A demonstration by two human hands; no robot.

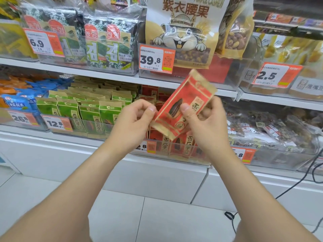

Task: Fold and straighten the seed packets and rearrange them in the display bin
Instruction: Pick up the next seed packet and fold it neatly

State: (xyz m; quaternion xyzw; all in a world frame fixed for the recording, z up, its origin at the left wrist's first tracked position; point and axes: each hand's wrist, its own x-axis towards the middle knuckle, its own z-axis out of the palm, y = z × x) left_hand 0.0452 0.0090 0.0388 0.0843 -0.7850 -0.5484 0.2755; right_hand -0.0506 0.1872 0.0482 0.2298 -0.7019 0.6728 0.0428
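A red and tan seed packet point(189, 95) is held tilted in front of the lower shelf, its top leaning up to the right. My left hand point(134, 119) pinches its lower left edge. My right hand point(208, 123) grips its middle, thumb on the front face. Below and behind it stands the clear display bin point(174, 152) with more red seed packets point(188, 142) upright inside, partly hidden by my hands.
A bin of green seed packets point(90, 109) stands left of the red ones, blue bags point(17, 102) further left. Dark packets in clear wrap point(272, 128) fill the bin at right. Seaweed packs point(104, 44) and a cashew bag point(181, 30) sit on the shelf above. A black cable point(297, 186) hangs low right.
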